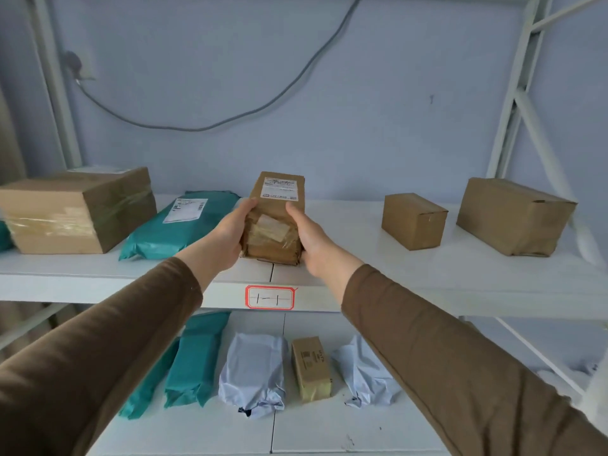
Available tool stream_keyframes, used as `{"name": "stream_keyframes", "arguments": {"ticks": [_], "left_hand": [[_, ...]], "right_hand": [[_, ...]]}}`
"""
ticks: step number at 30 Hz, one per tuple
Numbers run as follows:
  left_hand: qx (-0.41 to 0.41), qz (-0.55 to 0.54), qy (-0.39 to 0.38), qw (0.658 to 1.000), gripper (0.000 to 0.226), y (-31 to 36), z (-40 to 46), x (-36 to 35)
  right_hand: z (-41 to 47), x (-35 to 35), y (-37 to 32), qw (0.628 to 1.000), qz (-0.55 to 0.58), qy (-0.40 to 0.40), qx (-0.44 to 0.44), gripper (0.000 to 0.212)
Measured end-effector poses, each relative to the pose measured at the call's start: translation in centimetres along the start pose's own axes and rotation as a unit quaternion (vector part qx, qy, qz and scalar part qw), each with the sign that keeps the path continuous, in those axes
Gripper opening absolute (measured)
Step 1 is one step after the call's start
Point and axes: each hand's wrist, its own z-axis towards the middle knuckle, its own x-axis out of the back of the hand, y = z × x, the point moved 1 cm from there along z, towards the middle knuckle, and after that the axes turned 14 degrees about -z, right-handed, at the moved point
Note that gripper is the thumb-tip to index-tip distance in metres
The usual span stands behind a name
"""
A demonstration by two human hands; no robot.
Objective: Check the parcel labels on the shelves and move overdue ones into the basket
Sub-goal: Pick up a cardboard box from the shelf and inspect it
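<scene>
Left hand [227,236] and right hand [314,240] clamp a taped brown parcel [274,218] above the upper shelf [362,274]

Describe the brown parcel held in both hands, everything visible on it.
The brown parcel is a small, oblong cardboard box, creased and wrapped in clear tape that shines on its near face. A white printed label sits at its far end; the text is too small to read. The left hand and right hand grip its two sides. It is tilted, near end low over the upper shelf's front edge.
</scene>
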Motion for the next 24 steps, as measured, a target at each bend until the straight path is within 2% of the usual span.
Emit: {"name": "stream_keyframes", "arguments": {"ticks": [2,6,8,10,13,15,18,20,24], "left_hand": [[0.007,-0.014,0.012,1.000,0.036,-0.2,1.0,0.3],[0.013,-0.006,0.042,0.999,0.035,-0.8,2.4,0.5],[0.006,0.010,0.056,0.998,0.032,-0.7,2.5,0.4],[-0.042,0.063,0.075,0.994,0.031,0.2,2.7,0.5],[-0.173,0.137,0.083,0.972,0.059,2.2,3.1,-0.4],[-0.231,0.153,0.049,0.960,0.056,3.2,3.0,-2.8],[-0.258,0.186,-0.028,0.948,0.051,2.8,2.8,-8.3],[-0.241,0.203,-0.090,0.945,0.052,1.3,3.0,-12.1],[-0.142,0.210,-0.171,0.952,0.059,-3.4,4.5,-18.6]], "right_hand": [[0.9,-0.4,-0.1,1.000,-0.019,-0.001,0.001,0.069],[2.4,-0.5,-0.1,0.999,-0.052,0.000,0.002,0.091],[0.9,-0.3,-0.9,0.997,-0.076,-0.011,-0.002,0.087],[0.0,0.8,-1.3,0.994,-0.105,-0.009,0.012,0.079],[-0.5,3.9,-1.4,0.986,-0.148,0.042,0.061,0.080],[-0.7,6.6,-1.8,0.969,-0.191,0.111,0.112,0.079],[-0.8,11.3,-2.1,0.927,-0.264,0.198,0.178,0.069],[-1.0,14.6,-2.0,0.899,-0.301,0.243,0.205,0.064],[-0.7,20.8,-0.9,0.880,-0.311,0.317,0.168,0.062]]}}
